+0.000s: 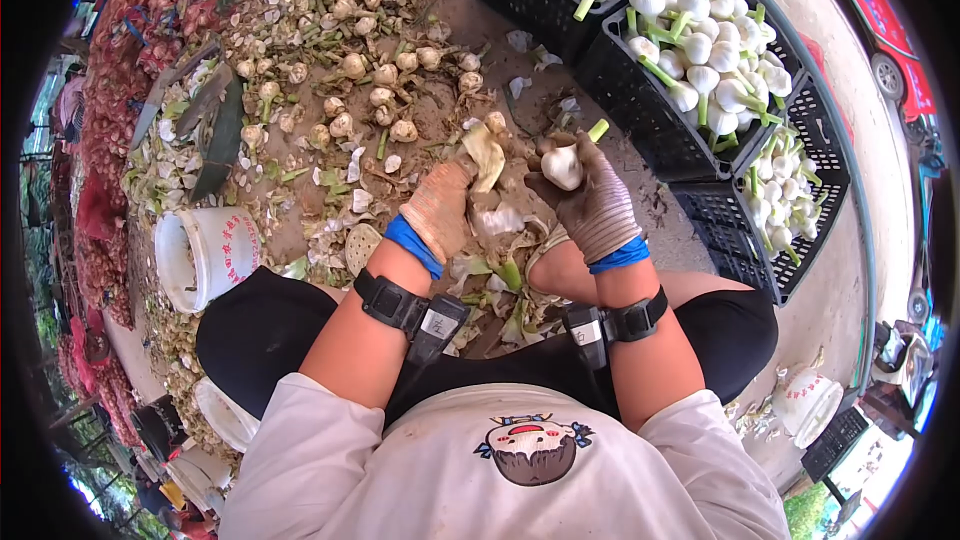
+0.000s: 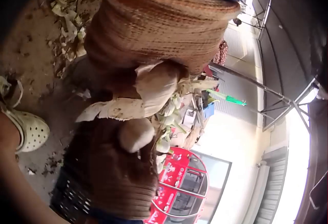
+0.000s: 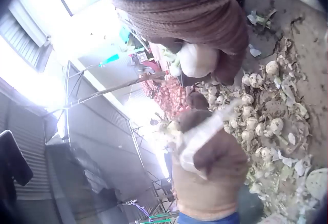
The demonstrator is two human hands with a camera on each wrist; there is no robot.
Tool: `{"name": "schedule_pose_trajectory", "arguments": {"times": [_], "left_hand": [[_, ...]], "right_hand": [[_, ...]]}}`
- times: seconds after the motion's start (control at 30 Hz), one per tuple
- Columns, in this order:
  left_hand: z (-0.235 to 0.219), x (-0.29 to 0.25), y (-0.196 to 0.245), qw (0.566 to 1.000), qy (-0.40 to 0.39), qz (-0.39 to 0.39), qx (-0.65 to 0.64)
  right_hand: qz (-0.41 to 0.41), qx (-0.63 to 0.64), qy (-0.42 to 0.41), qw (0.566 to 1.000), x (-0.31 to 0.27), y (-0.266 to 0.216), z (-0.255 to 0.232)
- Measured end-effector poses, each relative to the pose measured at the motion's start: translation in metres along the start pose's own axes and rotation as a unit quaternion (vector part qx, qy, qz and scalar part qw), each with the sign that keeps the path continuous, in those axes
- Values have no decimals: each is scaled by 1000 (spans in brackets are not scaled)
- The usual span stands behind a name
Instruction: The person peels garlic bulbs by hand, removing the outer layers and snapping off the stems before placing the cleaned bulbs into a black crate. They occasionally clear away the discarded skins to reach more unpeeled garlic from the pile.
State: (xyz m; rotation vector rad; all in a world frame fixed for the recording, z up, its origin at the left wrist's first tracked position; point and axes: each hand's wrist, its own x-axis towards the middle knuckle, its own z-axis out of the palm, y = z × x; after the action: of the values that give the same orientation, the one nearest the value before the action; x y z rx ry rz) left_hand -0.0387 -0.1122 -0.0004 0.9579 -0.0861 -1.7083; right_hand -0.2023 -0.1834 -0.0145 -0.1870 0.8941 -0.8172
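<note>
a white, half-peeled garlic bulb with a cut green stalk (image 1: 563,166) is gripped in the brown-gloved right hand (image 1: 600,208), held above the dirt floor between the knees. a strip of pale, dirty outer skin (image 1: 487,155) is pinched in the orange-gloved left hand (image 1: 438,210). peeling appears to be under way; next, the strip would likely be dropped and the cleaned bulb placed in a black plastic crate (image 1: 640,100).

The ground (image 1: 560,40) was bare packed dirt, strewn with husks and unpeeled garlic heads (image 1: 360,65). Red mesh sacks (image 1: 110,120) were heaped along one side. Black plastic crates (image 1: 640,90) of peeled bulbs stood opposite. A white bucket (image 1: 205,255) lay tipped over. Overhead ran a metal-framed canopy (image 2: 287,55), with bright daylight beyond.
</note>
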Motion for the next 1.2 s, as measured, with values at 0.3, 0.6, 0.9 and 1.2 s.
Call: {"name": "schedule_pose_trajectory", "arguments": {"times": [0.3,0.6,0.9,1.2], "left_hand": [[-100,77,-7,598,158,-13,786],[-181,159,58,574,299,-31,761],[-145,155,-24,993,-13,30,115],[-14,64,2,653,0,191,733]], "right_hand": [[-127,417,-233,869,-12,-130,-48],[-65,-101,-12,993,16,-23,12],[-284,-746,-7,603,47,25,11],[-351,-753,17,556,1,12,12]]}}
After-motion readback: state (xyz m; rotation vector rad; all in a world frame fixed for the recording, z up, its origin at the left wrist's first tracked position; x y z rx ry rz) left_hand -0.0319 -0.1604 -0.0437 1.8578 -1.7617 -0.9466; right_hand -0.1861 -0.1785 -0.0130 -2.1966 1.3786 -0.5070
